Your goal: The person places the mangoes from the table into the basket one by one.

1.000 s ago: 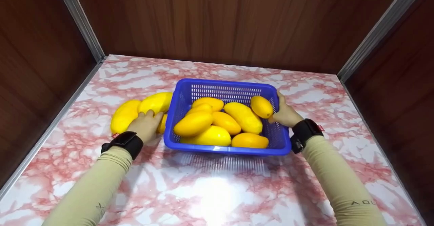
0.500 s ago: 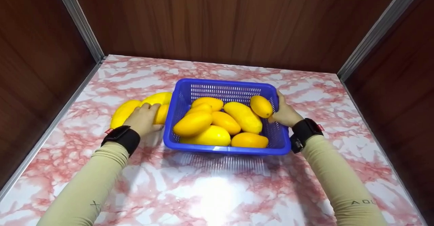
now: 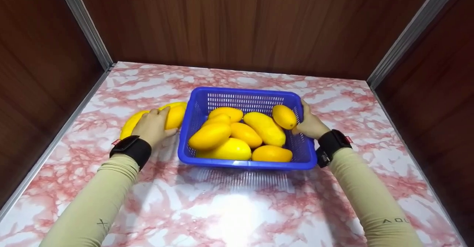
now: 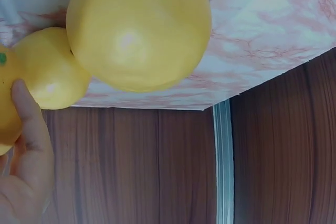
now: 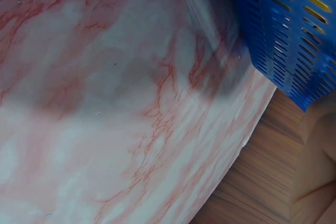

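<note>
My left hand [image 3: 151, 127] grips an orange-yellow mango [image 3: 176, 116] just left of the blue plastic basket [image 3: 247, 164]. In the left wrist view, the thumb lies along that mango [image 4: 7, 103], which shows a small green spot. Two yellower mangoes are close by on the table: one [image 3: 130, 125] to the left, partly behind the hand, and another [image 3: 179, 103] behind the held one. On the basket's right end, my right hand [image 3: 314, 124] holds the rim, thumb inside and fingers outside. Several mangoes lie in the basket, among them a long one [image 3: 265, 128].
The table [image 3: 237, 210] has a red-and-white marbled top. Dark wood-patterned panels [image 3: 237, 24] stand behind it and at both sides, with metal strips [image 3: 87, 24] at the corners.
My left hand has closed round the mango beside the basket and raised it a little, away from me. The right hand and the basket have stayed in place.
</note>
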`<state>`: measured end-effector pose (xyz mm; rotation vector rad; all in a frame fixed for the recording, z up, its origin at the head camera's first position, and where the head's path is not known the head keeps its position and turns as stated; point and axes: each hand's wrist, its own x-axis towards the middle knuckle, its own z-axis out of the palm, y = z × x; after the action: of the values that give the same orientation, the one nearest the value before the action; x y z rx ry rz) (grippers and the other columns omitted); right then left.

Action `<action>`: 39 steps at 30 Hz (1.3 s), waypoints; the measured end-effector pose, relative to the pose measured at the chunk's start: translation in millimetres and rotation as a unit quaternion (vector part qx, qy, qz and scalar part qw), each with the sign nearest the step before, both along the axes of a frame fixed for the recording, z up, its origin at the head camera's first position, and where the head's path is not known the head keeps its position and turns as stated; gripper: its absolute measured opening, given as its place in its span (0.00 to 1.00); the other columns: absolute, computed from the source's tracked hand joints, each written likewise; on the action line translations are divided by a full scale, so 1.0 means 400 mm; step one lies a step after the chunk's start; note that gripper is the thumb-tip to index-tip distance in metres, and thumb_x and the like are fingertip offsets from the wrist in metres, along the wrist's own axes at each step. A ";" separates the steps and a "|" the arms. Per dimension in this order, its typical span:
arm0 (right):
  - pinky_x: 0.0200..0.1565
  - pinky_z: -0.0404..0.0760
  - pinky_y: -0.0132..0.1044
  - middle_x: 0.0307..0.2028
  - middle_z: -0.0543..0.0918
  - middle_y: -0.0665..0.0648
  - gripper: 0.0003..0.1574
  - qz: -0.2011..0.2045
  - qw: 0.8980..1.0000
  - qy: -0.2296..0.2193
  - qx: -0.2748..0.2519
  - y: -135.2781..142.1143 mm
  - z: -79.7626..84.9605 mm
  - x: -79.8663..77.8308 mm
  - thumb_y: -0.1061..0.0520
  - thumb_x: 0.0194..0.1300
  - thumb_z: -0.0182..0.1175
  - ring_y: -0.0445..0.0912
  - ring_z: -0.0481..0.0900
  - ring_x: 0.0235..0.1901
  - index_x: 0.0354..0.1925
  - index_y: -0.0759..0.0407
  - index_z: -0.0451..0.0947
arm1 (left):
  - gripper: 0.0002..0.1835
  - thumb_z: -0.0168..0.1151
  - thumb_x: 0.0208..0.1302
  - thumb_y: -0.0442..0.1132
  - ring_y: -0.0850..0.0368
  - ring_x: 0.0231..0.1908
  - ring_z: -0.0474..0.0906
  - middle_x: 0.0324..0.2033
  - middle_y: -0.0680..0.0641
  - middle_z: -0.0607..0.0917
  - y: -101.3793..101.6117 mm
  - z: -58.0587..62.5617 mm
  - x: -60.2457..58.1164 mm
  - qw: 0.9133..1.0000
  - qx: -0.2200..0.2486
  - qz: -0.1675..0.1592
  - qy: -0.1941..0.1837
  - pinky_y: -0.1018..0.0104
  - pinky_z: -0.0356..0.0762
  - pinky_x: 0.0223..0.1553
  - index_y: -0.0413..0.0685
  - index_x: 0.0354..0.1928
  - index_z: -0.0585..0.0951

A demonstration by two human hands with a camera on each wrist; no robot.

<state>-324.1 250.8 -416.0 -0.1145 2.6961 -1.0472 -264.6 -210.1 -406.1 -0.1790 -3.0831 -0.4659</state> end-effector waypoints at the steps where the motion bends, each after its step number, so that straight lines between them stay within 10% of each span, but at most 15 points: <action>1: 0.60 0.71 0.51 0.66 0.66 0.78 0.78 0.000 1.000 0.000 -0.001 0.000 0.001 0.000 0.64 0.44 0.65 0.61 0.73 0.51 0.78 0.55 0.23 | 0.44 0.64 0.63 0.52 0.24 0.59 0.69 0.62 0.23 0.69 0.000 0.003 0.000 1.000 0.001 0.001 0.005 0.36 0.65 0.64 0.35 0.74 0.60; 12: 0.60 0.72 0.51 0.65 0.67 0.79 0.78 0.002 1.000 0.004 0.002 -0.001 -0.001 -0.001 0.64 0.43 0.66 0.61 0.73 0.51 0.78 0.55 0.24 | 0.39 0.65 0.63 0.50 0.28 0.55 0.73 0.58 0.25 0.75 0.013 0.050 -0.017 0.997 0.041 -0.014 0.069 0.38 0.68 0.61 0.34 0.69 0.65; 39: 0.56 0.75 0.49 0.65 0.68 0.78 0.79 -0.002 1.000 -0.001 -0.008 -0.001 -0.001 0.001 0.65 0.42 0.66 0.61 0.75 0.50 0.78 0.53 0.24 | 0.37 0.65 0.63 0.55 0.32 0.57 0.75 0.57 0.30 0.79 0.169 0.106 -0.070 0.992 -0.006 -0.087 0.090 0.41 0.69 0.63 0.36 0.66 0.70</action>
<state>-323.6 250.5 -416.2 -0.1124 2.6881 -1.0699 -292.7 -142.4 -363.8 -0.4669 -2.9067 -0.4119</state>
